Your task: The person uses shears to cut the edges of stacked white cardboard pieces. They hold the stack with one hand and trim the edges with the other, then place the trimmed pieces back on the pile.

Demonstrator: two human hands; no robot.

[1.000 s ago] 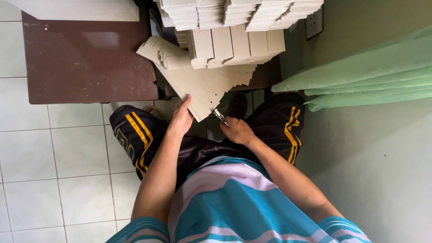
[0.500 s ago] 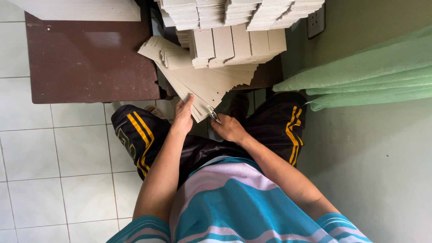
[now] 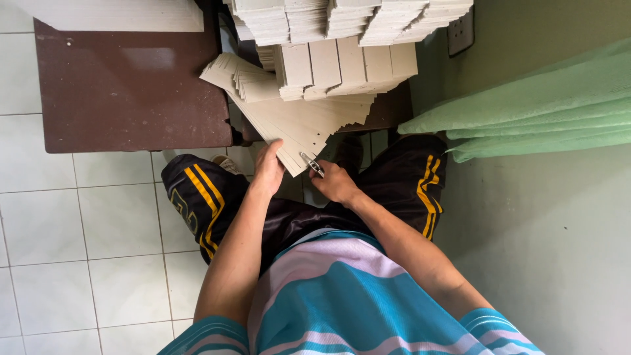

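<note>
Overhanging the near edge of the dark brown desk (image 3: 125, 92), the fanned stack of beige card sheets (image 3: 299, 125) is thin, flat and matte, with small punched holes near its lower corner; it looks light and stiff sheet by sheet but would likely bow and slide apart if lifted loosely, so a pinch across the near corner seems the surest hold. The left hand (image 3: 268, 169) presses on that corner, thumb over the top and fingers beneath. The right hand (image 3: 335, 183) is closed around a small metal tool (image 3: 311, 164) whose tip touches the sheet edge. Behind, thicker bundles of card (image 3: 345, 62) are stacked high. Pale green fabric (image 3: 526, 108) hangs at the right, above white floor tiles (image 3: 79, 223).
</note>
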